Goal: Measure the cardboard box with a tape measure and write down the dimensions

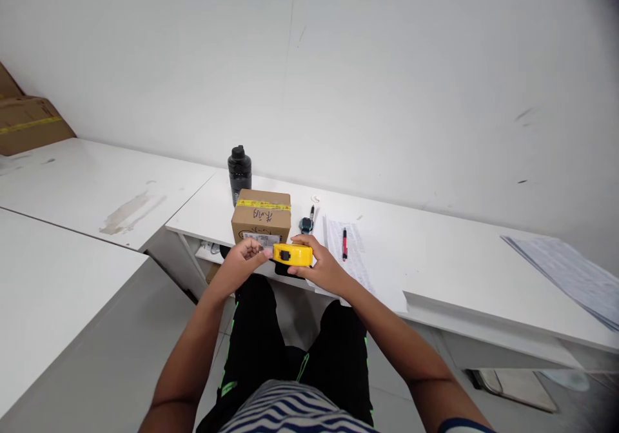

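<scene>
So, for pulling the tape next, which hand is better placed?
Probably the left hand: it is at the mouth of the yellow tape measure, while the right hand grips its body.

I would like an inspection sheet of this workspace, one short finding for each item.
Surface: white desk, stained toward the left.
Things at hands: yellow tape measure; taped cardboard box just beyond.
Clutter: black bottle, dark watch, red pen on papers, paper stack at right.
Hands: right hand holds the tape measure; left hand is at its front end, grip unclear.
Cables: possibly one on the shelf below; too small to tell.
Surroundings: white wall; other cardboard boxes at far left.
</scene>
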Available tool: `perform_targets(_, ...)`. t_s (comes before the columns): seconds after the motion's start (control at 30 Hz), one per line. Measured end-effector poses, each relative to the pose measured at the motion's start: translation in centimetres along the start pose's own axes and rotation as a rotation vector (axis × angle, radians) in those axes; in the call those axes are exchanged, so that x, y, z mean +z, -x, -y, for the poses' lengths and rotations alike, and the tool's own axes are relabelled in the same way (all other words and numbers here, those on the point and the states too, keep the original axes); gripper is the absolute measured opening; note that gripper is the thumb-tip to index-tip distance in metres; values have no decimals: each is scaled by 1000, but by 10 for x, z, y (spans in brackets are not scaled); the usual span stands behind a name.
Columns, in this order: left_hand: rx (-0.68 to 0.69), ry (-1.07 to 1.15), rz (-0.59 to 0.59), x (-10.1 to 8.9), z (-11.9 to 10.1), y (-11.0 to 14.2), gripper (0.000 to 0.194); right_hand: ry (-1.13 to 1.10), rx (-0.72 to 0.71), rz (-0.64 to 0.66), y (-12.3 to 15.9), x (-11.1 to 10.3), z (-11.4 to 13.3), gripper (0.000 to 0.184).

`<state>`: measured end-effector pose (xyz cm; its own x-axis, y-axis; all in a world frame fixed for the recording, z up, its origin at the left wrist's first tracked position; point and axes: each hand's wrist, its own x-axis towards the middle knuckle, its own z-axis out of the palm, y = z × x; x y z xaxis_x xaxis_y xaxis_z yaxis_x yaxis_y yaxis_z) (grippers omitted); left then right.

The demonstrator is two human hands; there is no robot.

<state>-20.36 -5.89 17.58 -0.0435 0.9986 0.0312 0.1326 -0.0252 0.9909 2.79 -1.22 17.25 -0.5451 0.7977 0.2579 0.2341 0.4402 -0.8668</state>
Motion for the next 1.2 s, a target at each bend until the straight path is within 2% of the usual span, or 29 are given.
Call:
perform_targets(0.13, -8, 29, -72, -33, -5, -11, 45, 35, 55, -95, 0, -16, -8, 65)
perform_targets(0.3, -18, 134, -148, -75, -9, -37, 46, -33, 91, -286, -1, -52, -25, 66)
perform_targets(0.57, -89, 206, -174, -111, -11, -87, 48, -259, 116, -624, -13, -103, -45, 67)
perform_targets(0.73, -148, 209, -196, -125, -4, -111, 46, -312, 222, -784, -22, -119, -51, 70)
perform_targets(0.9, -199, 188, -203, -131, 7, -126, 47, -307, 274, -840, -26, -125, -60, 71)
perform_targets(1.1, -233, 114, -206, -123, 16, -133, 48, -283, 302, -869, -28, -127, -78, 72)
perform_targets(1.2, -234, 91, -194, -115, 15, -135, 47, -256, 301, -839, -29, -126, -82, 69)
